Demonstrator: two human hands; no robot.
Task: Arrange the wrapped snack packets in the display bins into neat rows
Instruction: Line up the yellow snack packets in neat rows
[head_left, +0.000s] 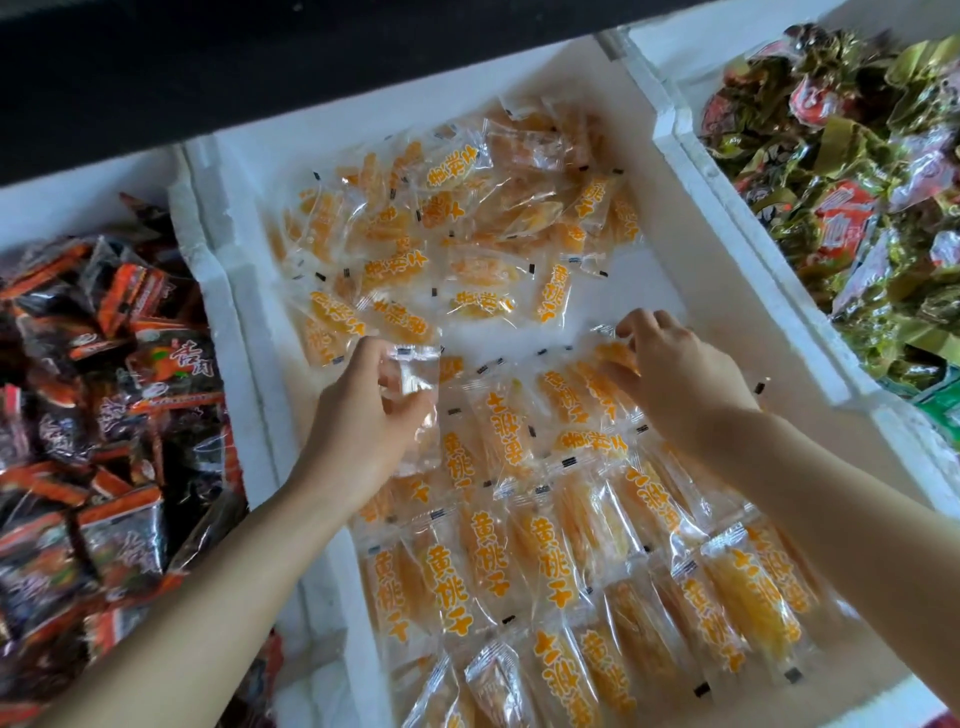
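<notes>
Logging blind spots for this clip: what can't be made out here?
Head view:
- clear packet in the left hand: contents lost to fingers and glare.
- orange packet pinched by the right hand: mostly under its fingers.
- white bin: near end cut by the bottom edge.
- dark packets: small print too blurred to read.

- bin (737, 301): white foam, matt, with a grainy, chipped rim.
- orange packets (488, 551): clear plastic film, glossy and smooth, crimped at the sealed ends, with orange print.
- dark packets (104, 395): shiny plastic wrappers in black and orange, crinkled.
- green packets (852, 208): glossy film, much crumpled, catching the light.
</notes>
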